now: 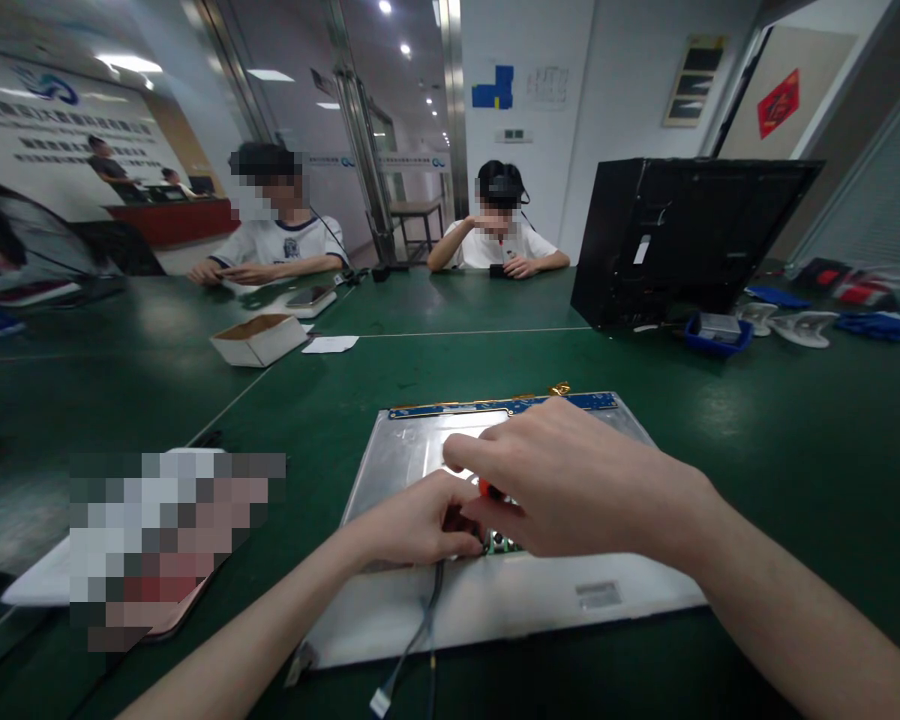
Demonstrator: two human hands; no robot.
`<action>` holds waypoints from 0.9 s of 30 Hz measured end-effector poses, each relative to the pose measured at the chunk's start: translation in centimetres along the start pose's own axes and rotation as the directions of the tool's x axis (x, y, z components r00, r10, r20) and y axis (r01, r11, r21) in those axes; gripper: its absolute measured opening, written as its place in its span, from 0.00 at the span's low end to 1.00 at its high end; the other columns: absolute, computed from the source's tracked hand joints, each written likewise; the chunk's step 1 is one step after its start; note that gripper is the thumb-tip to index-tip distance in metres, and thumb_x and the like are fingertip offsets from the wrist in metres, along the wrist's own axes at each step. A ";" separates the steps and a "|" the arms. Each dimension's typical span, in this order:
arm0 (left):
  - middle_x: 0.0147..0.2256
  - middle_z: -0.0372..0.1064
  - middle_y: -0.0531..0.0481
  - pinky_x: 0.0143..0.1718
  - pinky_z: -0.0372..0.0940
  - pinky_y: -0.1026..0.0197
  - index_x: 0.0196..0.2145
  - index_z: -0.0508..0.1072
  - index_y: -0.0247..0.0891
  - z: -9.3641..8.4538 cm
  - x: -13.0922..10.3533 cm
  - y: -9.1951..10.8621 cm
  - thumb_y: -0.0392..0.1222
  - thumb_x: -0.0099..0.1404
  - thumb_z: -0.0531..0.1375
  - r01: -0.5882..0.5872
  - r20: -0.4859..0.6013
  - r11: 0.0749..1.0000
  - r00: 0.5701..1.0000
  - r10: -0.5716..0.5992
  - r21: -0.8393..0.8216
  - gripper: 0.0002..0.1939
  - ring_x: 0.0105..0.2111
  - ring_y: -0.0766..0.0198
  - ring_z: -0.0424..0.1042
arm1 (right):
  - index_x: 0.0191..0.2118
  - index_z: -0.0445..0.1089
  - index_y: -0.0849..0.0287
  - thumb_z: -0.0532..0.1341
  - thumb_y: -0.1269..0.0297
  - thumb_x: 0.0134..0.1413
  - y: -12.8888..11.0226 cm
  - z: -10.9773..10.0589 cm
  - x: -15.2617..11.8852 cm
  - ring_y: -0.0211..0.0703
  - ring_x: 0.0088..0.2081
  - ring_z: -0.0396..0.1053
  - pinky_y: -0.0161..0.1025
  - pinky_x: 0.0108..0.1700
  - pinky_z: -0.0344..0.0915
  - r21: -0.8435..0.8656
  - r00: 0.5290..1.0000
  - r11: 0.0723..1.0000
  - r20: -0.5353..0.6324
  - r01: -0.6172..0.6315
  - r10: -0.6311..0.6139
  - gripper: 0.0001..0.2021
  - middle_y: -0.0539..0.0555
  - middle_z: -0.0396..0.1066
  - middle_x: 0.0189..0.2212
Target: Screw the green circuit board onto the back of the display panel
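Note:
A flat metal panel (409, 450) with a white lower strip lies on the green table, a blue circuit strip (604, 401) along its far edge. Over its middle, my right hand (570, 480) is closed round a red-and-black tool, mostly hidden by the fingers. My left hand (427, 520) touches the near side of a small green circuit board (501, 543), fingers curled together; what they hold, if anything, is hidden. A dark cable (420, 635) runs from under my left hand to a white connector (379, 702) at the near edge.
On the left lie a blurred-out flat item (172, 540) and an open white box (259, 342). A large black monitor casing (675, 240) stands at the back right, beside a blue tray (718, 335). Two people sit across the table.

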State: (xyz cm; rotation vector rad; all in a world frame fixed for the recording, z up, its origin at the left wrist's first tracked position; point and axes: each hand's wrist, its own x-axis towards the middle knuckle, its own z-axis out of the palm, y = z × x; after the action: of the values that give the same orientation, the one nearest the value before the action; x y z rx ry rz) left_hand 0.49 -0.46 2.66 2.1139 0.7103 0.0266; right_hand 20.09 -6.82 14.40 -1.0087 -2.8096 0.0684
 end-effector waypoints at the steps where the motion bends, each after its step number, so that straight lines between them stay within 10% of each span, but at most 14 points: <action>1: 0.32 0.73 0.49 0.34 0.66 0.59 0.33 0.75 0.36 0.0 0.0 0.0 0.42 0.60 0.63 0.006 -0.004 1.000 1.000 -0.006 -0.003 0.06 0.33 0.58 0.71 | 0.40 0.65 0.58 0.58 0.64 0.62 0.0 0.0 0.0 0.37 0.25 0.63 0.36 0.25 0.48 -0.008 1.000 1.000 -0.001 -0.012 0.012 0.04 0.49 0.71 0.28; 27: 0.31 0.72 0.49 0.34 0.65 0.60 0.36 0.76 0.36 0.3 0.2 -0.5 0.38 0.58 0.63 -0.035 -0.021 0.999 0.999 0.034 -0.004 0.07 0.33 0.59 0.70 | 0.37 0.64 0.59 0.59 0.65 0.56 0.0 0.2 -0.3 0.37 0.26 0.60 0.35 0.24 0.47 0.032 0.999 0.999 -0.013 0.040 -0.040 0.04 0.50 0.70 0.31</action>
State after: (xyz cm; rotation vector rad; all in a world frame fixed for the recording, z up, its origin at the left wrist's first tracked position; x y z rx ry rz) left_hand 0.47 -0.37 2.02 2.1241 0.6855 0.0695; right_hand 20.25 -6.98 14.21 -0.9425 -2.8069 0.1018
